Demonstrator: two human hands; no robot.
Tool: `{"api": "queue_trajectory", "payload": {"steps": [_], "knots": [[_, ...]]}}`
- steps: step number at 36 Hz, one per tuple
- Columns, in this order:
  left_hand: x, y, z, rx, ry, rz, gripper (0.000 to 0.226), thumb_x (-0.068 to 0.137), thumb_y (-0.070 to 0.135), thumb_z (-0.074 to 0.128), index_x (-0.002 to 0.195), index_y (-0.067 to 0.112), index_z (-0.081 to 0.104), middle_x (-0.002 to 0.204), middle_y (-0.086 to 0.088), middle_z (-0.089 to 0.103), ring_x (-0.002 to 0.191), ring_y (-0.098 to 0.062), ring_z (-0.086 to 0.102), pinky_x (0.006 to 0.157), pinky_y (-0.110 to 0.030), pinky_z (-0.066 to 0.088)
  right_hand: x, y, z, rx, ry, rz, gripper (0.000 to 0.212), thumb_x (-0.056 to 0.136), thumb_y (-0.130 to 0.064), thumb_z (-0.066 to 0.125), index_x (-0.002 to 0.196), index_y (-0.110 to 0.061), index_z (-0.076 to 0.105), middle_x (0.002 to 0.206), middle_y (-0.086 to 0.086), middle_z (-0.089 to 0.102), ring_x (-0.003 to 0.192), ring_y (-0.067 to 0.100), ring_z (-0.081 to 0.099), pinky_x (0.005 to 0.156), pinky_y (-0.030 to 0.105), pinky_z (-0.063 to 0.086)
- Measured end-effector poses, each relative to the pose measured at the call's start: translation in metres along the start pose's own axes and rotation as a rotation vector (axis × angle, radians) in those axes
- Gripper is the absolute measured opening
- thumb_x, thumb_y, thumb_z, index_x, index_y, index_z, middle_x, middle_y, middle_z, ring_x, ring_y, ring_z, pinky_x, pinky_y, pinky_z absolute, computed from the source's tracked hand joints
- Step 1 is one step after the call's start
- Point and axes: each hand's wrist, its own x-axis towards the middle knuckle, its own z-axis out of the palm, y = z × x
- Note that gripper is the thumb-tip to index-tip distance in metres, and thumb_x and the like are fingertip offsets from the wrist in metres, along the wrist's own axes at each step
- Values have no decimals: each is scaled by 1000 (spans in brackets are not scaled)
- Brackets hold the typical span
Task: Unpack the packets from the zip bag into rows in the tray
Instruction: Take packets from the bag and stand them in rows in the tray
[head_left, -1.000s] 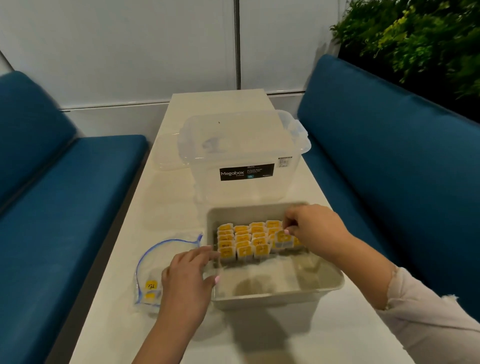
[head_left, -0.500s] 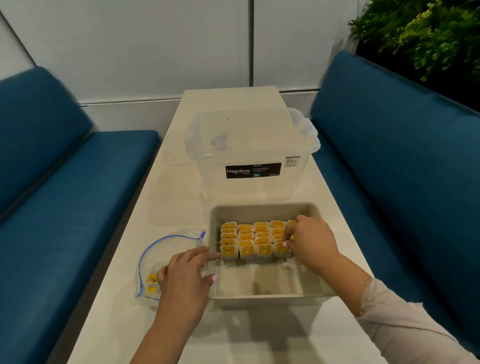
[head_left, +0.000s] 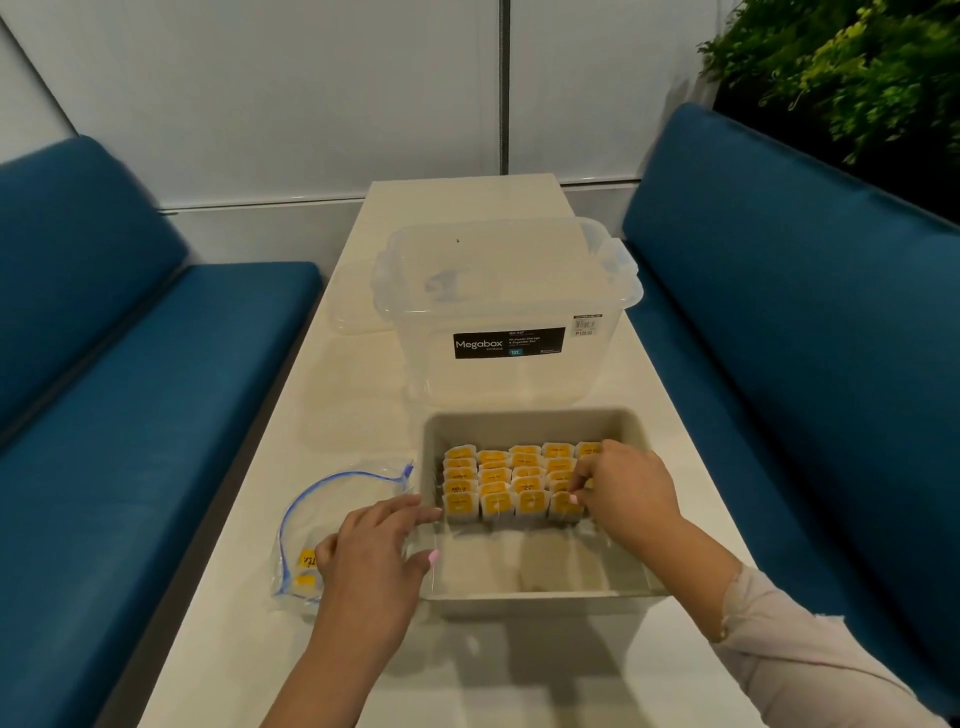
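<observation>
Two fingertips of the right hand (head_left: 626, 491) pinch a packet (head_left: 565, 505) at the front row's right end in the tray (head_left: 535, 595), while the relaxed left hand (head_left: 376, 545) rests nearer the zip bag (head_left: 332, 499) on its left, with a few packets left inside.

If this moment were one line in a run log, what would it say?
step: filling tray rows | right hand: fingers on front-row packet | left hand: resting on tray's left rim | zip bag: packets remain
</observation>
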Motion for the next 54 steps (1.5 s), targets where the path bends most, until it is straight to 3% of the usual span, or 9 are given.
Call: {"api": "queue_trajectory", "payload": {"steps": [12, 15, 19, 27, 31, 34, 37, 42, 54], "knots": [[7, -28, -14, -85, 250, -35, 35, 83, 6, 63, 96, 38, 65, 124, 19, 53, 119, -12, 41, 87, -30, 22, -2, -8, -13, 74, 85, -1, 13, 85, -40, 66, 97, -36, 69, 90, -12, 51, 80, 9, 45, 70, 22, 34], [10, -43, -22, -72, 302, -103, 38, 80, 0, 63, 95, 35, 67, 130, 13, 50, 124, -16, 36, 94, -37, 27, -1, -21, -20, 90, 96, -45, 14, 85, -41, 64, 97, -35, 69, 92, -12, 54, 83, 10, 48, 75, 25, 36], [11, -63, -29, -48, 235, -167, 38, 83, 4, 60, 106, 33, 64, 142, 6, 41, 131, -19, 28, 102, -34, 28, -1, -49, -26, 93, 105, -141, 19, 86, -46, 61, 99, -35, 69, 91, -11, 57, 92, 13, 57, 82, 30, 39], [5, -81, -29, -77, 57, -201, 53, 83, 12, 60, 133, 26, 48, 149, 7, 32, 132, -15, 35, 105, -23, 30, -2, -123, -25, 118, 38, -365, 22, 92, -39, 52, 107, -34, 67, 100, -7, 70, 98, 19, 61, 81, 26, 38], [3, -83, -30, -87, 44, -192, 61, 84, 10, 58, 141, 20, 39, 149, 7, 33, 135, -11, 33, 107, -18, 25, 1, -161, -12, -43, -57, -464, 26, 95, -30, 49, 115, -33, 65, 109, -3, 69, 104, 24, 60, 79, 28, 40], [3, -84, -31, -99, 37, -197, 63, 85, 5, 54, 143, 19, 36, 149, 7, 31, 136, -9, 31, 107, -17, 25, 4, -185, 1, -286, -108, -630, 21, 88, -9, 52, 99, -19, 66, 103, 5, 68, 97, 28, 63, 76, 30, 38], [3, -86, -31, -99, 32, -181, 63, 84, 3, 52, 143, 19, 35, 149, 7, 31, 136, -9, 30, 106, -16, 26, 6, -202, 10, -408, -156, -720, 15, 86, -1, 51, 76, -11, 53, 102, 9, 68, 96, 30, 64, 78, 33, 38], [3, -91, -31, -94, 8, -169, 66, 85, 2, 52, 144, 21, 31, 150, 10, 28, 136, -8, 29, 104, -16, 29, 14, -218, 27, -536, -187, -736, 20, 93, -8, 49, 109, -11, 61, 114, 7, 64, 105, 26, 61, 78, 33, 40], [6, -94, -33, -103, -29, -145, 66, 83, 4, 50, 144, 25, 33, 149, 11, 27, 134, -7, 32, 103, -20, 37, 24, -225, 43, -568, -199, -674, 16, 94, -14, 52, 106, -12, 62, 110, 5, 66, 102, 24, 62, 75, 32, 40]]}}
